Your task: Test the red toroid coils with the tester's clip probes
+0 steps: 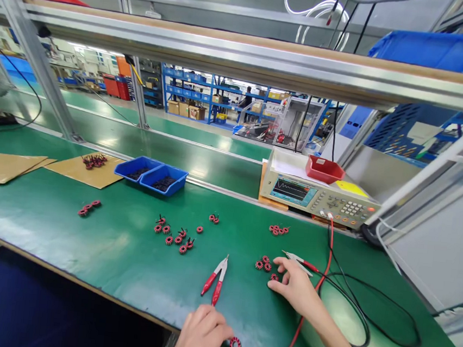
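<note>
My left hand point(203, 337) is at the table's front edge, closed on a toroidal coil point(235, 345) with red and dark windings, held by thumb and fingers. Just beyond it lies a red-handled test clip point(218, 281), tip pointing away. Over to the right, the thumb and fingers of my right hand point(296, 289) are around another toroidal coil point(274, 277) close to the tabletop. A small cluster of coils point(265, 263) sits left of those fingers. Behind the same hand is a second test clip point(299, 260), partly covered by it.
A bench tester point(320, 190) with a lit waveform screen stands at the back right, a red tray point(324, 169) on top. Red and black leads point(330, 248) loop across the right side. Blue bins point(164, 180), cardboard sheets point(88, 169) and more coils point(178, 239) lie left.
</note>
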Demonstrator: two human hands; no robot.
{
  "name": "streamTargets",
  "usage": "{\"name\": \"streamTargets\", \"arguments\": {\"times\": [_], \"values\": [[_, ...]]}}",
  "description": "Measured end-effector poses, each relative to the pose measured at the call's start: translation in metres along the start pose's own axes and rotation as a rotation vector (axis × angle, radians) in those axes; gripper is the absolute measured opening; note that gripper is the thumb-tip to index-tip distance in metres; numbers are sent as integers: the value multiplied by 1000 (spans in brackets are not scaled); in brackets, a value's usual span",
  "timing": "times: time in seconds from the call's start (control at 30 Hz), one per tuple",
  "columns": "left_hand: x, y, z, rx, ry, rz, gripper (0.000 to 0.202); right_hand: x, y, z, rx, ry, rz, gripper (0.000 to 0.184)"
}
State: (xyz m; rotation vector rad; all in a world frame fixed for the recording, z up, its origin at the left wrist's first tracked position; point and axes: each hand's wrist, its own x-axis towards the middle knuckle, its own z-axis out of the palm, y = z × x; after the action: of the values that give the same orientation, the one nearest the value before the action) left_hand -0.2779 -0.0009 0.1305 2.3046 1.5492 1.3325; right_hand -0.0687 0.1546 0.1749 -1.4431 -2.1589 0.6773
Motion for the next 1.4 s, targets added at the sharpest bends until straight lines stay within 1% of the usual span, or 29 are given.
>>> {"name": "streamTargets", "arguments": {"times": [0.17,0.33,0.47,0.57,0.63,0.8,0.9,0.97,1.03,1.1,1.17,1.23,1.3,1.33,1.4], "values": [[0,-1,1,-13,-8,-34,25,3,3,-4,31,-26,-1,38],[-1,-3,0,-19,-16,-38,22,2,8,-6,55,-45,20,39],[1,-1,1,-37,-1,-36,23,5,5,-4,46,-49,-2,43],[0,-1,4,-65,23,-33,26,11,-3,0,31,-52,-10,47],[-1,-1,6,-86,21,-41,27,16,-9,4,23,-50,-1,45],[-3,-2,8,-88,16,-45,29,32,-21,20,28,-35,22,32],[-2,0,7,-64,37,-49,32,50,-32,32,61,-41,20,22],[-2,1,7,-47,52,-45,36,66,-45,39,103,-62,9,20],[-3,2,9,-43,67,-38,39,82,-61,46,163,-95,-11,23],[-4,0,10,-53,90,-31,38,96,-74,50,226,-109,-42,30],[-4,-2,12,-69,140,-16,37,103,-80,49,275,-90,-78,35],[-4,-4,13,-78,202,-2,38,98,-76,42,308,-60,-111,38],[-1,1,14,-65,219,10,40,80,-63,29,329,-42,-135,40],[1,5,14,-48,205,12,38,68,-53,21,335,-39,-145,43],[8,17,15,13,120,15,32,42,-30,5,331,-41,-159,50]]}}
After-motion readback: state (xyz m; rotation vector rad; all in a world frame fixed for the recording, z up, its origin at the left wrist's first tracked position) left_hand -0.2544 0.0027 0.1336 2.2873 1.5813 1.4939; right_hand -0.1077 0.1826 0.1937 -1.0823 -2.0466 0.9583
